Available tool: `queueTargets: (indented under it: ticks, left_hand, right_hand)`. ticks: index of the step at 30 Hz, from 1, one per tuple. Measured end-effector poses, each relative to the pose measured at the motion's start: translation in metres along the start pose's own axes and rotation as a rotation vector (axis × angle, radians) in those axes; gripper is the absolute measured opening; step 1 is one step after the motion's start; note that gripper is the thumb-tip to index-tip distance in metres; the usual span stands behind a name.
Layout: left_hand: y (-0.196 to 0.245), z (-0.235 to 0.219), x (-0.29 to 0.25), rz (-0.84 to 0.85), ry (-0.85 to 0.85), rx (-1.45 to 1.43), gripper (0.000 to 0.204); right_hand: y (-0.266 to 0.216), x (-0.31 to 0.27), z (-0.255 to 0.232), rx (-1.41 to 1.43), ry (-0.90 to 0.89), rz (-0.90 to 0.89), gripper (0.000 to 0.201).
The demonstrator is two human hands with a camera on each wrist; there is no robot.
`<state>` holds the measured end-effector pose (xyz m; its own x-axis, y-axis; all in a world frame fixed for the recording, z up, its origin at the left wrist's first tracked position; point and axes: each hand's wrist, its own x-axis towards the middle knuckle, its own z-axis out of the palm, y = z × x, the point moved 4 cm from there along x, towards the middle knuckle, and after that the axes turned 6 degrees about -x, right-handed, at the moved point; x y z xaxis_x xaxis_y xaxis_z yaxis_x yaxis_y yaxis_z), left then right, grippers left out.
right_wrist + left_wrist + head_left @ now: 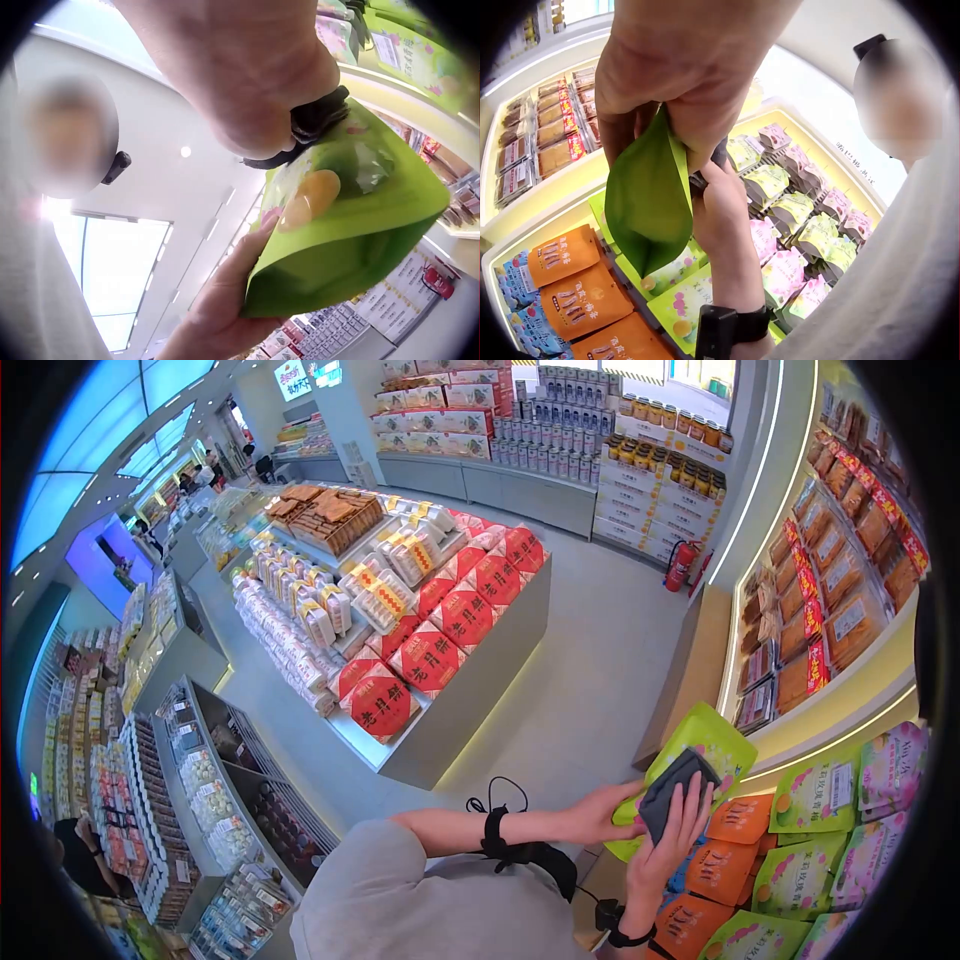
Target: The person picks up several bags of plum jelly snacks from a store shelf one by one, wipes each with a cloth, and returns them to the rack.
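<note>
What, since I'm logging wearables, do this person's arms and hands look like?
The left hand and right hand wear no gloves. The left sleeve is short and pale grey. A black band rings the left wrist; a black strap with a boxy black device rings the right.

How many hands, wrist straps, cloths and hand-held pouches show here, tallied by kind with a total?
Left hand and right hand: 2
Black wrist straps: 2
Dark grey cloth: 1
Hand-held green pouch: 1
Total: 6
</note>
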<state>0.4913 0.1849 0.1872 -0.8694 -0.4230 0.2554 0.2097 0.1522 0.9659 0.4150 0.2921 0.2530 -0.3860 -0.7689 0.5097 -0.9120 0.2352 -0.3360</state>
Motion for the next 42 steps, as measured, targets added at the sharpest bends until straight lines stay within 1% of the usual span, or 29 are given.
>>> queueTargets:
  ticks: [2,4,5,6,8,9,10,11,12,13,14,15,17,18,20,21,23,24,27,28,29,30,31,33,34,35,36,38,42]
  left_hand:
    - [-0.004,-0.011,-0.013,0.034,0.05,-0.049,0.055]
    - [0.005,-0.028,-0.023,0.036,0.175,-0.049,0.056]
    - [0.016,-0.032,-0.028,-0.016,0.202,-0.086,0.055]
    - [0.019,-0.034,-0.031,-0.012,0.213,-0.076,0.055]
    - [0.022,-0.033,-0.037,-0.065,0.168,-0.022,0.055]
    - [0.023,-0.031,-0.04,-0.061,0.178,-0.018,0.055]
    - [0.021,-0.025,-0.042,-0.09,0.132,-0.034,0.055]
    - [0.023,-0.02,-0.044,-0.12,0.085,-0.051,0.055]
    - [0.026,-0.018,-0.044,-0.116,0.094,-0.047,0.055]
    - [0.03,-0.012,-0.044,-0.127,0.037,-0.146,0.055]
    - [0.034,-0.005,-0.047,-0.143,-0.021,-0.248,0.055]
    - [0.034,0.0,-0.047,-0.149,-0.013,-0.245,0.055]
    - [0.03,0.015,-0.041,-0.143,-0.054,-0.395,0.06]
    - [0.029,0.019,-0.042,-0.146,-0.052,-0.394,0.06]
    - [0.027,0.02,-0.04,-0.136,0.053,-0.501,0.064]
    - [0.028,0.017,-0.039,-0.135,0.054,-0.5,0.064]
    - [0.027,0.008,-0.039,-0.166,0.118,-0.358,0.065]
    - [0.026,0.008,-0.041,-0.166,0.111,-0.362,0.065]
    - [0.024,0.015,-0.038,-0.175,0.021,-0.207,0.066]
    - [0.025,0.02,-0.038,-0.194,-0.024,-0.264,0.064]
    - [0.026,0.025,-0.037,-0.215,-0.07,-0.321,0.063]
    - [0.029,0.03,-0.034,-0.216,-0.087,-0.326,0.063]
    - [0.033,0.035,-0.031,-0.23,-0.128,-0.329,0.061]
    - [0.031,0.045,-0.025,-0.241,-0.189,-0.334,0.059]
    - [0.025,0.048,-0.02,-0.193,-0.165,-0.343,0.059]
    - [0.022,0.05,-0.015,-0.148,-0.14,-0.353,0.058]
    - [0.022,0.051,-0.01,-0.145,-0.159,-0.354,0.058]
    - [0.025,0.046,0.001,-0.138,-0.104,-0.328,0.058]
    - [0.012,0.049,0.015,-0.123,-0.184,-0.218,0.058]
  right_hand:
    - [-0.009,-0.017,0.009,0.045,-0.028,-0.093,0.046]
    - [-0.013,-0.035,0.016,0.081,-0.105,-0.17,0.046]
    - [-0.008,-0.041,0.016,0.089,-0.085,-0.163,0.047]
    - [-0.003,-0.043,0.017,0.099,-0.082,-0.175,0.047]
    - [0.019,-0.045,0.01,0.177,0.08,-0.007,0.047]
    - [0.034,-0.045,0.01,0.232,0.158,0.125,0.047]
    - [0.045,-0.043,0.011,0.236,0.158,0.115,0.047]
    - [0.069,-0.044,0.011,0.64,0.276,0.51,0.047]
    - [0.084,-0.052,0.019,1.042,0.382,0.912,0.048]
    - [0.084,-0.056,0.016,1.051,0.373,0.903,0.048]
    - [0.073,-0.059,0.007,1.258,0.328,0.841,0.053]
    - [0.064,-0.062,0.002,1.464,0.284,0.778,0.057]
    - [0.071,-0.067,0.011,1.499,0.255,0.783,0.058]
    - [0.073,-0.067,0.014,1.523,0.236,0.789,0.058]
    - [0.079,-0.063,0.022,1.576,0.203,0.788,0.058]
    - [0.081,-0.06,0.025,1.599,0.184,0.789,0.058]
    - [0.086,-0.056,0.029,1.641,0.148,0.796,0.059]
    - [0.087,-0.054,0.029,1.659,0.138,0.8,0.059]
    - [0.095,-0.049,0.028,1.706,0.143,0.808,0.06]
    - [0.038,-0.06,0.03,1.724,0.145,0.807,0.06]
    - [0.023,-0.115,0.03,1.742,0.147,0.809,0.06]
    - [0.025,-0.17,0.03,1.758,0.148,0.813,0.06]
    - [0.044,-0.175,0.029,1.773,0.149,0.818,0.061]
    - [0.116,-0.166,0.024,1.804,0.155,0.82,0.061]
    - [0.133,-0.166,0.023,1.821,0.161,0.818,0.061]
    - [0.125,-0.171,0.025,1.839,0.167,0.817,0.061]
    - [0.112,-0.138,0.026,1.858,0.172,0.814,0.062]
    - [0.099,-0.147,0.032,1.894,0.162,0.804,0.062]
    - [0.119,-0.146,0.031,1.924,0.131,0.746,0.063]
